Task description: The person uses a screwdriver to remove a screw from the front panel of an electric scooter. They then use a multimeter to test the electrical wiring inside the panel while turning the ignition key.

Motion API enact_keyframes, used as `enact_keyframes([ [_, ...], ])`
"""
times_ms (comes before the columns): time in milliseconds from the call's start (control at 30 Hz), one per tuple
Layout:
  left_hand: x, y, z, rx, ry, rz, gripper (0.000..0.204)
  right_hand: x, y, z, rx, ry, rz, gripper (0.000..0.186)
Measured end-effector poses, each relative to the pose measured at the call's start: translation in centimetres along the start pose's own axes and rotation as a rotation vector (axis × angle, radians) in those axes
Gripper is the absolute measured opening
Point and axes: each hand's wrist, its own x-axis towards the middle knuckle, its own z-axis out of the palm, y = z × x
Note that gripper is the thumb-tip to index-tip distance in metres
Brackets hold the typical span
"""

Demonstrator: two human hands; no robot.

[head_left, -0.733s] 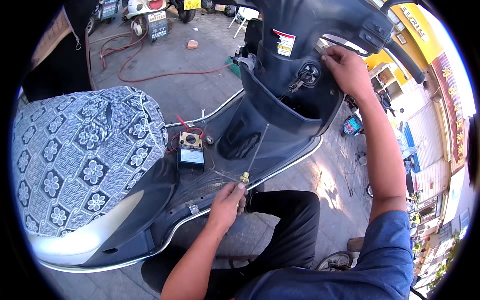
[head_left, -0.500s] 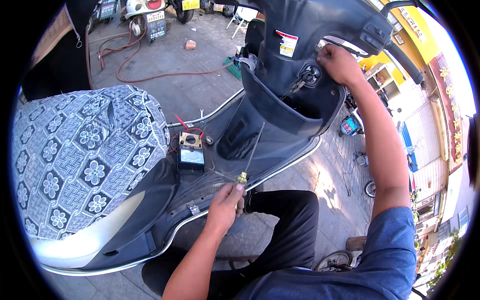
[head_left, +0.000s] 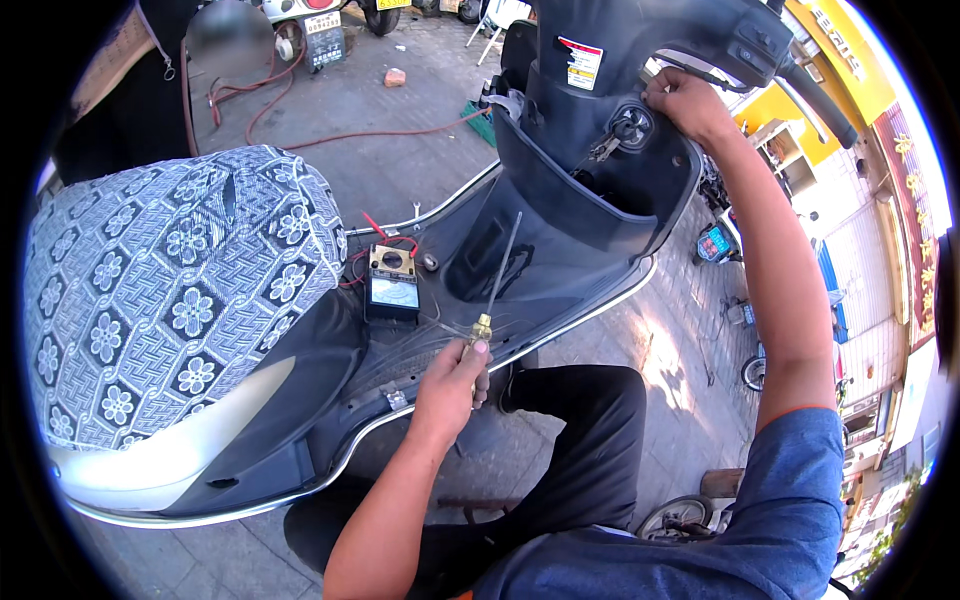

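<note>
My left hand is closed round the yellowish handle of a long screwdriver. Its shaft points up and away over the scooter's footboard. Up at the right, my right hand has its fingers curled against the dark front panel, just beside the ignition lock. Whatever those fingertips hold is hidden. A bunch of keys hangs from the lock. An analogue multimeter with red leads rests on the footboard, left of the screwdriver.
A patterned cloth cover lies over the seat at the left. A small spanner sits by the footboard's far edge. Beyond, a reddish hose and a brick piece lie on the paving. Someone in dark clothes is at the far left.
The whole view has shifted slightly, with the scooter and seat appearing a little higher. My left hand keeps the screwdriver, and my right hand stays beside the ignition lock.
</note>
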Motion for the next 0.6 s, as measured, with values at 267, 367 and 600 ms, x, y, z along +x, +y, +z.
enact_keyframes([
  [267, 0.56, 0.04, 0.11, -0.019, 0.002, 0.006, 0.034, -0.27, -0.25, -0.55, -0.141, -0.001, -0.032, 0.037],
  [367, 0.69, 0.08, 0.42, -0.032, 0.044, 0.014, 0.032, -0.34, -0.06, -0.7, -0.112, -0.023, -0.028, 0.038],
  [600, 0.9, -0.09, 0.53, 0.007, 0.041, 0.016, 0.032, -0.33, 0.15, -0.94, -0.139, -0.043, -0.101, 0.034],
])
